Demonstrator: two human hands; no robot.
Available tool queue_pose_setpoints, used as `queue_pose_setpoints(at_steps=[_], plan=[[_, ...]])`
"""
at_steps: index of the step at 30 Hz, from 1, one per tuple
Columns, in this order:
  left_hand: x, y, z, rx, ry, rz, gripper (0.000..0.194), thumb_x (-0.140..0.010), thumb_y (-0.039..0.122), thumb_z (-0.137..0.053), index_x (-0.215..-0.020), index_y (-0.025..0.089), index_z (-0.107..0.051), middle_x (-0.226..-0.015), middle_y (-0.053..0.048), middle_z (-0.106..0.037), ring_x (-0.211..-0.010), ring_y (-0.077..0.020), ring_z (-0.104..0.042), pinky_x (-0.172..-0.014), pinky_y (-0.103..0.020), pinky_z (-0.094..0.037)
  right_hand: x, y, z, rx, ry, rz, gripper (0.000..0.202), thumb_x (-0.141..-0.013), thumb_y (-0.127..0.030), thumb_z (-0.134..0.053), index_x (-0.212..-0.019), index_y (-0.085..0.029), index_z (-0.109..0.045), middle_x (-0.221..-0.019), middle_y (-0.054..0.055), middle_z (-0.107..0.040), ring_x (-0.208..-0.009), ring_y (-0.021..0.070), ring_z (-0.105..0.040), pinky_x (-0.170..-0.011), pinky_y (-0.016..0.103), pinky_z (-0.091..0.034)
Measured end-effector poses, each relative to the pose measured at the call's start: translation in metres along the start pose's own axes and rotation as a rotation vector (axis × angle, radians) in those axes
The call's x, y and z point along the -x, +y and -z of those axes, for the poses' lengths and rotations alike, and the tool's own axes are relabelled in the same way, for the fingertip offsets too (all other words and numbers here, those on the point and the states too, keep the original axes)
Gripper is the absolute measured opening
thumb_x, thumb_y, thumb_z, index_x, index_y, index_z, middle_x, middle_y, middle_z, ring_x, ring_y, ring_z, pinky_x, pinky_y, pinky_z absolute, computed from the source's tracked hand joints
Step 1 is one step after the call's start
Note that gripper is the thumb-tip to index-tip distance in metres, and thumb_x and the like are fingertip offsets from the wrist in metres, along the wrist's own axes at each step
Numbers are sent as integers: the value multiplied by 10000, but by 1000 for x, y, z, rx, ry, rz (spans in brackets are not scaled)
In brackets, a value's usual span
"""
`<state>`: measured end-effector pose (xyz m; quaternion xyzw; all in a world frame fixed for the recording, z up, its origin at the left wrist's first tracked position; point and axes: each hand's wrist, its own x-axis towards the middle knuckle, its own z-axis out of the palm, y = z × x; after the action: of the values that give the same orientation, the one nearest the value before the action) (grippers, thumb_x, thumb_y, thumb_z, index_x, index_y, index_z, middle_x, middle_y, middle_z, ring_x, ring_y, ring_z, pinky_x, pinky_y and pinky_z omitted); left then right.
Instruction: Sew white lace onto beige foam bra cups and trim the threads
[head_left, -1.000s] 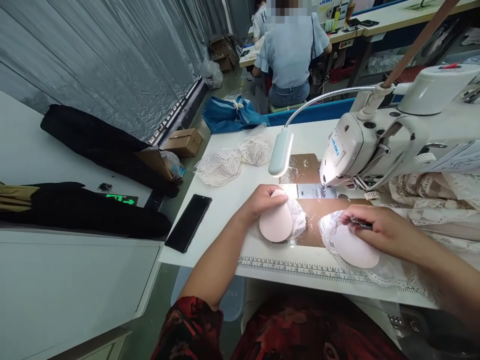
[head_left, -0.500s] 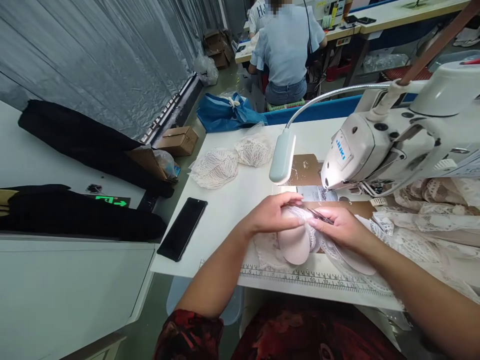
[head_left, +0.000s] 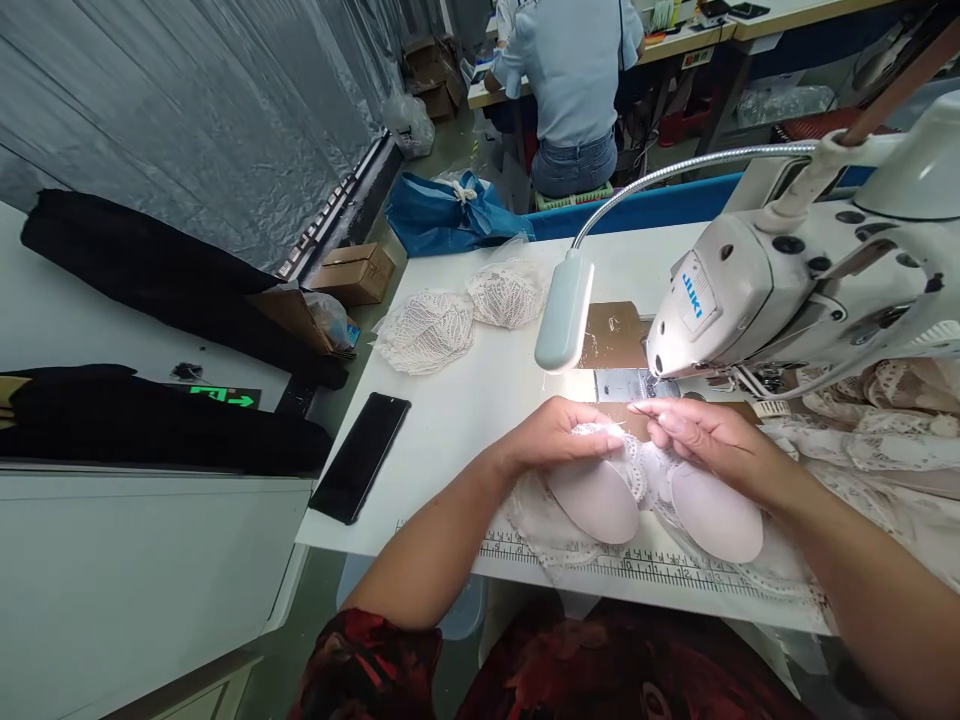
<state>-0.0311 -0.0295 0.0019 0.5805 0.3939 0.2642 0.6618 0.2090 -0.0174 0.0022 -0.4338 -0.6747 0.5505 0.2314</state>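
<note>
A white lace bra (head_left: 600, 500) with smooth padded cups lies at the table's front, under the lamp's light. My left hand (head_left: 559, 435) pinches its lace edge between thumb and fingers, near the sewing machine's needle plate. My right hand (head_left: 712, 435) is closed round small metal thread snips (head_left: 639, 411), with only a thin dark tip showing past the fingertips. That hand hovers over the second cup, slightly apart from the left. The sewing machine (head_left: 705, 290) stands just behind my hands.
A lamp head (head_left: 564, 315) hangs above my left hand. Two white lace pieces (head_left: 427, 332) and a black phone (head_left: 360, 457) lie to the left. Lace garments (head_left: 885, 430) pile up at right. A ruler strip (head_left: 652, 568) runs along the front edge. A person (head_left: 570, 90) sits ahead.
My right hand has moved right, away from the left, and its snips now show less. The bra's cups have spread apart, with the second cup more visible. The view has shifted slightly.
</note>
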Motion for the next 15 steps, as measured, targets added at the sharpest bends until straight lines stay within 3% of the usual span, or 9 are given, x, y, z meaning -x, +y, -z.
queue_pose_setpoints(at_steps=[3,7,15], plan=[[0,-1,0,-3,-8,1,279,-810,403,-711,-842,127,-745,-773,-34,-663,-731,-137,-561,-685,-254,-409,-2,-6,1,71,-22,31,433,-861,-570,-582,-1089,-223,-708,-1016,96,-703,-941,252,-633,-792,355,-514],[-1,-2,-2,-10,-15,32,308,-777,426,-731,-840,127,-761,-732,-28,-651,-697,-134,-544,-635,-246,-388,-4,-13,-5,145,-83,61,375,-863,-540,-587,-983,-203,-700,-782,44,-655,-718,188,-598,-656,320,-486],[-1,1,-2,-3,-67,72,306,-759,405,-740,-807,103,-760,-674,-7,-604,-651,-109,-504,-594,-225,-354,-1,-17,-15,189,-50,131,268,-890,-456,-587,-921,-214,-699,-814,33,-658,-719,166,-578,-651,302,-462]])
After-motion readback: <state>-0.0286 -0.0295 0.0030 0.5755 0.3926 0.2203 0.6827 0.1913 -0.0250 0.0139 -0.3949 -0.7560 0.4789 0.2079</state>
